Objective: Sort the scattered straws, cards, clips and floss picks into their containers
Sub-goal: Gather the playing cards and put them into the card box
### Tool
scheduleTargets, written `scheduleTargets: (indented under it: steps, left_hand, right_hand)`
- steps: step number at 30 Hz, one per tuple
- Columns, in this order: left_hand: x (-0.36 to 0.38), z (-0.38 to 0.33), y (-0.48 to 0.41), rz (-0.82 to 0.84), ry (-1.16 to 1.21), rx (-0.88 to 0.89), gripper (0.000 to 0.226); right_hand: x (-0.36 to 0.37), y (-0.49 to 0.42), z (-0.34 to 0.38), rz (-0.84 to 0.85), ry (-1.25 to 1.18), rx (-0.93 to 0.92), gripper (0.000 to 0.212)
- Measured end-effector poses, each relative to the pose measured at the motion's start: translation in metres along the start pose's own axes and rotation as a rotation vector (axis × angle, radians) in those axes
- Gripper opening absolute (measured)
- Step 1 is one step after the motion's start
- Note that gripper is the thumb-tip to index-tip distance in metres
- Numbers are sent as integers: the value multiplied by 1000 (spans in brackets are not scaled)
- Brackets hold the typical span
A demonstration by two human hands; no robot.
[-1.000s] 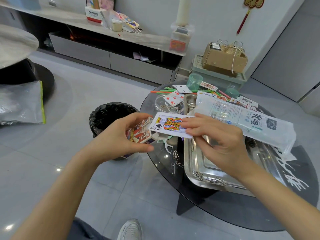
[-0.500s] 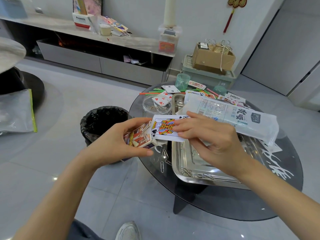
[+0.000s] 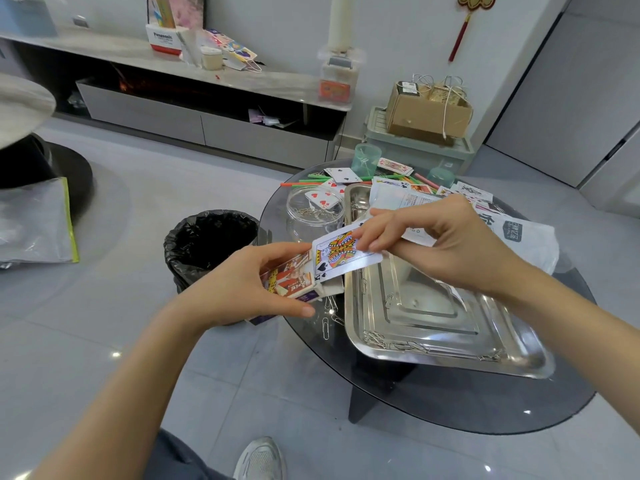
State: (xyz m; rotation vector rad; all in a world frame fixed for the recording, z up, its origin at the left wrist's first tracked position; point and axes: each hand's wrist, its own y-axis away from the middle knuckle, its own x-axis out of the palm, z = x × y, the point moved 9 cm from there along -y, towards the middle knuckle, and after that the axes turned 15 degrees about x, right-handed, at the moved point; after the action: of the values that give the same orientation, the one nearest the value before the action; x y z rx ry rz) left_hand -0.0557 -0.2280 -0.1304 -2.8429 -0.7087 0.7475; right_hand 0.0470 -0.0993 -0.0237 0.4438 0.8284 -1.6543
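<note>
My left hand grips a red card box at the near left edge of the round glass table. My right hand pinches a king of spades card whose lower corner sits at the box's open end. More cards and coloured straws lie scattered at the table's far side. Paper clips lie on the glass beside the box and along the near rim of a steel tray. A clear round jar holds clips, with a heart card on top.
A white printed plastic bag lies across the tray behind my right hand. Two green cups stand at the far edge. A black-lined bin stands on the floor left of the table. My shoe shows below.
The king card has tilted and slid left, so its lower corner now meets the box's opening. My left hand keeps its grip on the box. The view has shifted slightly.
</note>
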Motion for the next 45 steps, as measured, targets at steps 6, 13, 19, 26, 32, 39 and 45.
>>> scheduleTargets:
  steps: [6, 13, 19, 26, 32, 39, 45]
  left_hand:
    - [-1, -12, -5, -39, -81, 55, 77]
    - [6, -22, -9, -16, -10, 78, 81]
    - [5, -22, -17, -97, -13, 106, 82]
    - [-9, -16, -28, -266, -29, 122, 75]
    - [-35, -16, -45, -381, -167, 167, 54]
    - [-67, 8, -67, -452, -439, 112, 46]
    - [-91, 30, -76, -513, -575, 82, 41]
  right_hand:
    - [-4, -4, -6, 32, -82, 80, 10]
    - [3, 5, -16, -19, -304, 96, 13]
    - [38, 6, -19, 3, -158, 153, 24]
    - [66, -1, -32, 203, -78, 328, 55]
    - [26, -52, -47, -56, 7, 327, 44]
    - [8, -150, -156, 34, 322, 629, 35]
    - [20, -198, -220, 43, 620, 731, 52]
